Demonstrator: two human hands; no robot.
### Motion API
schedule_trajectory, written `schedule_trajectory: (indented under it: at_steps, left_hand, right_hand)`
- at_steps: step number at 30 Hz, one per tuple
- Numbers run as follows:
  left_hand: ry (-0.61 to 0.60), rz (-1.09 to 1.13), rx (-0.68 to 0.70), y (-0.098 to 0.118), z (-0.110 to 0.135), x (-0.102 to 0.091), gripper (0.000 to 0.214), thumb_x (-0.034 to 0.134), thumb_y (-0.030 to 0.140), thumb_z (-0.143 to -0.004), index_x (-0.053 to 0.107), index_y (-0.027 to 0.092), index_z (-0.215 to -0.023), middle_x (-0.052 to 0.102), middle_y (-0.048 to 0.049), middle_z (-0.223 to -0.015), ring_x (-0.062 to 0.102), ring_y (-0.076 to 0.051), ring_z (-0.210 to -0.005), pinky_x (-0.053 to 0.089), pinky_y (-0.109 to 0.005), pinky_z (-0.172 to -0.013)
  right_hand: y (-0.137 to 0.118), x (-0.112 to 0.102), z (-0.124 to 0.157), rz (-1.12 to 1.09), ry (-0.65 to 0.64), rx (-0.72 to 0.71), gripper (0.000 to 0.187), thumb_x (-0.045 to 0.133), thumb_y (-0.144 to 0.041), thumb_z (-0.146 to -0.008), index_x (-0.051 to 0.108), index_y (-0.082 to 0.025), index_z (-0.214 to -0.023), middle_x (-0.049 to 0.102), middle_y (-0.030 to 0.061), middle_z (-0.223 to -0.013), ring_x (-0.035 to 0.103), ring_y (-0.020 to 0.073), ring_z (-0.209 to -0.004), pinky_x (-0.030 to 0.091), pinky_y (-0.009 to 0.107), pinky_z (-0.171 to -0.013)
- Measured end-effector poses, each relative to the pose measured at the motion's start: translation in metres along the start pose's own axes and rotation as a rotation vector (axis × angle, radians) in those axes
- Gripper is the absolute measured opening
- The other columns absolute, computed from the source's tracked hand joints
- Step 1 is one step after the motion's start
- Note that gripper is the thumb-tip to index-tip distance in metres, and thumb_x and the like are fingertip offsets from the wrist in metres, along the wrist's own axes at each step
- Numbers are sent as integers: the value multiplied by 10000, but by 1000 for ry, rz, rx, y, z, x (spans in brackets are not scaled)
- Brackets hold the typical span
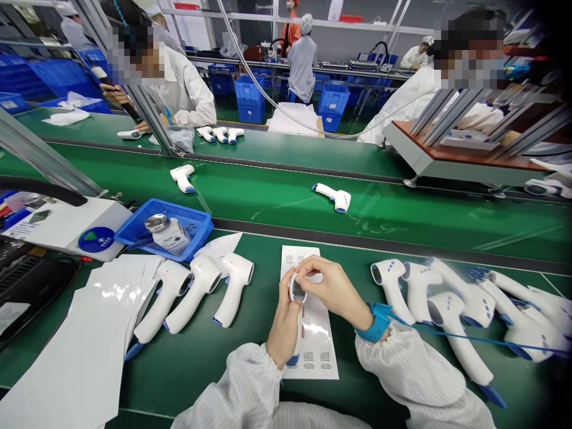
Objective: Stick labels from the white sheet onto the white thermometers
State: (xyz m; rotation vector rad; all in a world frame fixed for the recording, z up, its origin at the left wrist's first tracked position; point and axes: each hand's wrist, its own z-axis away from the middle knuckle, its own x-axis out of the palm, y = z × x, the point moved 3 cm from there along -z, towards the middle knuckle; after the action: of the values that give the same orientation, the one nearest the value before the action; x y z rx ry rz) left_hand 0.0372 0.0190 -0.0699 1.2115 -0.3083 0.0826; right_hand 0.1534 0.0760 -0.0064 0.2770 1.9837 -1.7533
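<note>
My left hand (285,328) is wrapped round a white infrared thermometer (297,289), whose small dark screen faces up. Part of its handle is hidden by the palm, and the blue end shows below. At the top edge of the screen, my right hand (333,287) has thumb and finger pinched together; anything between the tips is too small to make out. Beneath both hands lies a label sheet (322,333) with small printed text. A blue wrist strap (374,322) with a cord circles my right wrist.
Several thermometers (234,289) lie left of my hands, more (451,316) in a cluster on the right. White sheets (84,333) are stacked left, near a blue tray (203,229) holding a bottle (172,235). Beyond runs a green conveyor (259,190) with two thermometers; co-workers sit across it.
</note>
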Motion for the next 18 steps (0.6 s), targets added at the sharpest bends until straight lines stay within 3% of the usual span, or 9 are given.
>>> schedule_trajectory:
  at_steps: [3,6,10,14,18]
  left_hand:
    - [4,30,-15,8,-1,2,501,404,272,-908,302,284,-1398,513,-85,-1237,515,-128,-697,482,-198,-460]
    - [41,39,-61,18,-3,4,408,424,410,-924,375,287,-1309,482,-80,-1292,559,-171,-837,548,-229,-520]
    - [94,13,-77,25,-9,6,397,391,537,-923,436,301,-1239,519,-70,-1260,621,-198,-856,588,-287,-547]
    - [79,-32,-47,21,-10,5,382,406,519,-924,428,325,-1252,492,-64,-1319,644,-193,-859,605,-319,-581]
    - [89,-63,-55,22,-8,1,357,385,481,-939,430,324,-1256,548,-63,-1216,647,-188,-856,597,-316,-605]
  right_hand:
    - [1,1,1,-10,-9,41,109,582,-131,-774,623,-212,-714,689,1,-865,642,161,-829,484,291,-779]
    - [2,2,1,-29,-7,66,94,591,-140,-764,631,-210,-716,691,1,-861,643,166,-831,485,300,-796]
    - [3,2,2,-37,26,76,102,593,-134,-755,647,-214,-720,695,4,-874,644,177,-862,480,315,-824]
    - [8,1,3,-125,31,111,70,613,-181,-778,646,-210,-723,696,15,-898,650,186,-884,481,321,-842]
    - [16,-2,7,-330,29,168,144,585,-333,-863,637,-200,-842,687,34,-921,647,189,-899,485,335,-859]
